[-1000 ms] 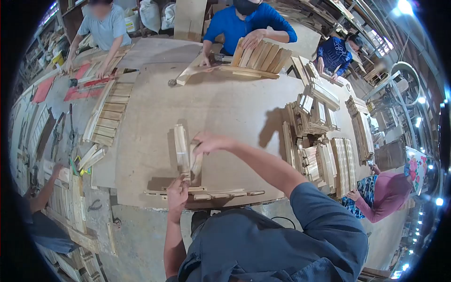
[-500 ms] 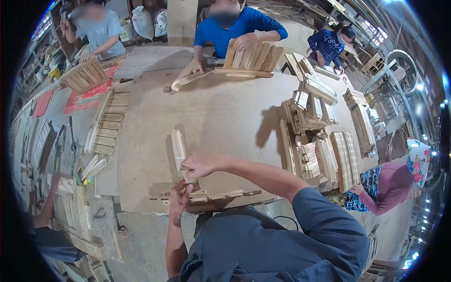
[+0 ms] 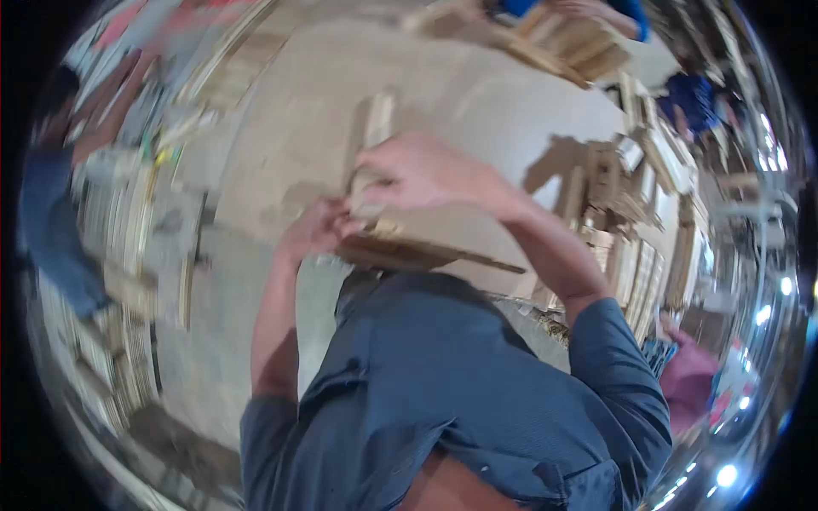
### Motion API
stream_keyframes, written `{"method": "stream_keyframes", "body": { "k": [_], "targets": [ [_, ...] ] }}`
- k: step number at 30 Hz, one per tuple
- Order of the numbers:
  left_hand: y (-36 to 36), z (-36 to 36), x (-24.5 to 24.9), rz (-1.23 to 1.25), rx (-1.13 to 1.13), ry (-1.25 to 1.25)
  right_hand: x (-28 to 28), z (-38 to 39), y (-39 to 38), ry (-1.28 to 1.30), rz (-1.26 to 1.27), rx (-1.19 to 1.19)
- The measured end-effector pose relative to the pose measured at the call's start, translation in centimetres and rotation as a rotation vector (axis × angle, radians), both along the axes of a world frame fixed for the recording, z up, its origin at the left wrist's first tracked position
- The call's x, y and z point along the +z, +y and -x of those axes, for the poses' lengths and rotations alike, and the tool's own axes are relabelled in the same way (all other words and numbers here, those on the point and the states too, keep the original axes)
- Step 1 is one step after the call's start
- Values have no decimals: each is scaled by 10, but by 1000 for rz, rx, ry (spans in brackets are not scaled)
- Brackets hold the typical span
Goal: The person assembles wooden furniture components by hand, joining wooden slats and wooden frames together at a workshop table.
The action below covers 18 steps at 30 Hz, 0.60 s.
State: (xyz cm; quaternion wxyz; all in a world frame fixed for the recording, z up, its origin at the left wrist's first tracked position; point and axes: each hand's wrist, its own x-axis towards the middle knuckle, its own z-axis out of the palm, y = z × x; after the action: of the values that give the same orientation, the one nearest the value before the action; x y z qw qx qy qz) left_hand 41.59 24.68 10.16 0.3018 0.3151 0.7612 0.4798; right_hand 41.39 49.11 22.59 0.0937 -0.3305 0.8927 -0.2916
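Observation:
Both my hands are close together over the near edge of the table, and motion blurs them. My right hand [image 3: 417, 170] has its fingers curled around a pale wooden piece [image 3: 366, 196]. Just left of and below it, my left hand [image 3: 319, 228] has bent fingers drawn together by the lower end of that piece. What lies between the left fingertips is too blurred to make out. A light wooden strip [image 3: 380, 115] extends on the table beyond my right hand. Notched wooden strips [image 3: 434, 250] lie along the table edge in front of my body.
Stacked wooden slats [image 3: 626, 183] stand on the right of the table [image 3: 477, 102]. Across it, a person in blue holds a slatted wooden panel [image 3: 567, 43]. A person in dark clothes [image 3: 60, 221] is at the left; another in pink [image 3: 688, 379] is at the right.
The view has tilted down and turned, so the table and the far people appear higher and rotated. My hands remain together at the wooden piece.

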Motion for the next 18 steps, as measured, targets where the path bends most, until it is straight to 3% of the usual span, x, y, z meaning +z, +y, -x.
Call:
{"method": "stream_keyframes", "body": {
  "k": [1, 3, 6, 9, 14, 18],
  "targets": [
    [-2, 1, 5, -65, -30, -36, 0, -1, -3, -19, 2, -2],
    [-14, 11, -20, 30, -109, -71, -3, -2, -10, -43, 6, 29],
    [-14, 8, -13, -129, -96, -168, -7, -4, -15, 15, -19, 23],
    [-15, 7, -22, -81, -77, -214, -8, -6, -20, -28, 9, -27],
    [-13, 5, -32, -242, -94, -312, 4, -8, -30, -87, -275, -41],
    [-12, 2, -36, -283, -129, -233, 15, -7, -41, -117, -317, 21]
  ]
}}
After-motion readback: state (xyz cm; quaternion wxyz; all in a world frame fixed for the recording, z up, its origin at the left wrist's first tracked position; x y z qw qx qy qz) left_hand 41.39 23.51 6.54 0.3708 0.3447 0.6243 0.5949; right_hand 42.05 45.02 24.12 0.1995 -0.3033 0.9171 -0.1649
